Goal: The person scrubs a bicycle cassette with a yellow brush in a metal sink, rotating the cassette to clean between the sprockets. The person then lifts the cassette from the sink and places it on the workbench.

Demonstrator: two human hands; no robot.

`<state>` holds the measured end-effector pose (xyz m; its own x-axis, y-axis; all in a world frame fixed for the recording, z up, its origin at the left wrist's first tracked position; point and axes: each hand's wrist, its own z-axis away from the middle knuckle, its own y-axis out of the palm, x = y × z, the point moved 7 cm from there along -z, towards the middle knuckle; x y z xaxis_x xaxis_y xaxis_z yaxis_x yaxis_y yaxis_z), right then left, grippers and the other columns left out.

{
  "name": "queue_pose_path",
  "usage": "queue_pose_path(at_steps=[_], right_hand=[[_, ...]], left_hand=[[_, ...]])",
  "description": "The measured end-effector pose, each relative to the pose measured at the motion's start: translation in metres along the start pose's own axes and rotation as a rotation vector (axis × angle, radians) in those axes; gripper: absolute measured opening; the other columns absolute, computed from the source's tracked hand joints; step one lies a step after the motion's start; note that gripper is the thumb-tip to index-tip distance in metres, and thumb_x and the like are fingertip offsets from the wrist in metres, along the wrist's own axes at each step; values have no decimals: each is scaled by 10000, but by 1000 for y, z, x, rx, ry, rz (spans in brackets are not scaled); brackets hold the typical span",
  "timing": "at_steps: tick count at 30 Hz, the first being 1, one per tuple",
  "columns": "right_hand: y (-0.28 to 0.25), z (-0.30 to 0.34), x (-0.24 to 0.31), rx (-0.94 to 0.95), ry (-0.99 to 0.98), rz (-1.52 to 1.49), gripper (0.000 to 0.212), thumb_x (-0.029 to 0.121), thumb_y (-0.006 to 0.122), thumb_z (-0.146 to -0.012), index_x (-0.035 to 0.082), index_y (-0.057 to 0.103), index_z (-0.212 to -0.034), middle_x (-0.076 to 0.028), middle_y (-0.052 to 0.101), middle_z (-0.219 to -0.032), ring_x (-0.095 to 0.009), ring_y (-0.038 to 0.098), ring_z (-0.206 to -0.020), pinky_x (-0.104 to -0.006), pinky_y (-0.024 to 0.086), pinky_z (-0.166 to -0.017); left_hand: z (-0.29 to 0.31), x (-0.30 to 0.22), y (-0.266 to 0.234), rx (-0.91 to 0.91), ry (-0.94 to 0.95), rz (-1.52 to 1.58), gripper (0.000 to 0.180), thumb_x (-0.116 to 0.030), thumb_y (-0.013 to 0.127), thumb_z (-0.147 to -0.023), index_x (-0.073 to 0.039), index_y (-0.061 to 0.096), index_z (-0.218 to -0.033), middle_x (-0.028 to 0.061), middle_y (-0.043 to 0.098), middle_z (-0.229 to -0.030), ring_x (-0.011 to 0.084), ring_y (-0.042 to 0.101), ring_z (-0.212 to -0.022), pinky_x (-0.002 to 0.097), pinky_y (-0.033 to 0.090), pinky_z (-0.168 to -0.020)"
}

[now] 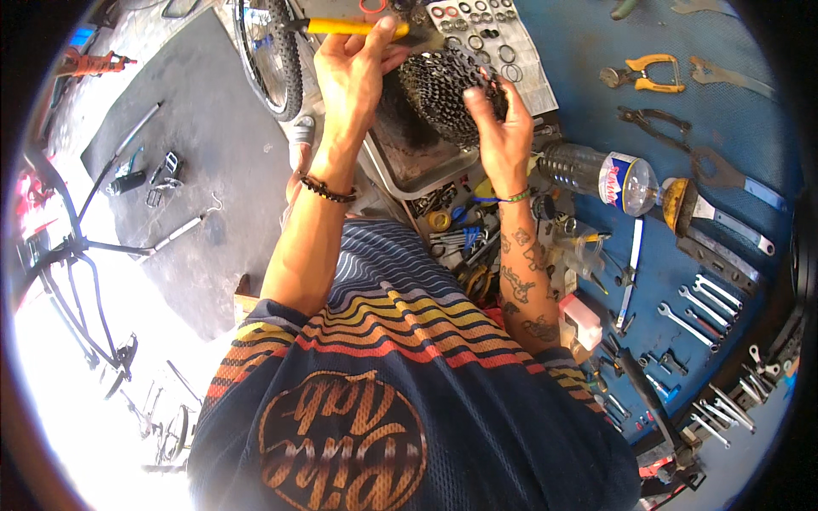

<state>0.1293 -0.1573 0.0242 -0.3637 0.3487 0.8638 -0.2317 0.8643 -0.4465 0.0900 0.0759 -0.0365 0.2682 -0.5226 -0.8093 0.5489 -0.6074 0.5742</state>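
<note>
A black bicycle cassette (pixel 439 98) is held up over a metal tray (pixel 413 180). My right hand (pixel 504 132) grips it by its right edge, with the thumb across the sprockets. My left hand (pixel 354 72) is closed around the yellow handle of a brush (pixel 332 27), whose dark-tipped handle end points left. The bristles reach the upper left of the cassette; whether they touch it I cannot tell. Below the cassette, the tray's bottom looks dark and dirty.
A sheet with several rings (pixel 524 60) lies behind the cassette. To the right are a clear plastic bottle (pixel 579 175), yellow-handled pliers (pixel 656 75) and several wrenches (pixel 686 325) on a blue surface. A bicycle wheel (pixel 291 77) stands at the upper left, and a bike frame (pixel 77 243) farther left.
</note>
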Motion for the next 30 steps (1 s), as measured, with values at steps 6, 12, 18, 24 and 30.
queue_pose_path(at_steps=[6,12,18,24,30], right_hand=[[-9,-3,37,-8,100,-100,412,196,788,-1030,-41,695,-1354,-119,775,-1239,-135,695,-1104,-304,547,-989],[-52,24,102,-307,-136,-89,397,95,771,-1027,-88,655,-1360,-165,754,-1238,-197,708,-1110,-341,572,-991],[-23,22,61,-211,-41,-53,329,103,781,-1016,-65,711,-1290,-125,783,-1225,-177,715,-1055,-332,574,-944],[-14,21,49,-91,111,72,325,73,776,-1010,-53,727,-1306,-112,787,-1249,-163,724,-1035,-339,586,-925],[-20,29,50,-246,44,-40,318,102,786,-1012,-44,713,-1285,-98,768,-1171,-172,716,-1025,-319,576,-937]], left_hand=[[15,-27,-23,-44,79,-730,294,-225,819,-1004,-3,753,-1186,118,816,-1033,172,773,-914,290,603,-810],[48,-31,-34,52,49,-856,232,-170,788,-1008,-30,746,-1187,132,814,-1075,208,800,-1000,351,627,-866],[54,-29,-24,128,182,-900,194,-157,807,-959,-57,771,-1121,120,813,-984,230,810,-921,371,610,-800],[45,-12,-21,228,31,-919,244,-140,827,-923,-43,769,-1139,124,792,-989,190,780,-835,334,599,-763],[37,-10,-28,245,-107,-804,285,-188,812,-969,-41,749,-1205,124,796,-978,162,769,-812,314,582,-737]])
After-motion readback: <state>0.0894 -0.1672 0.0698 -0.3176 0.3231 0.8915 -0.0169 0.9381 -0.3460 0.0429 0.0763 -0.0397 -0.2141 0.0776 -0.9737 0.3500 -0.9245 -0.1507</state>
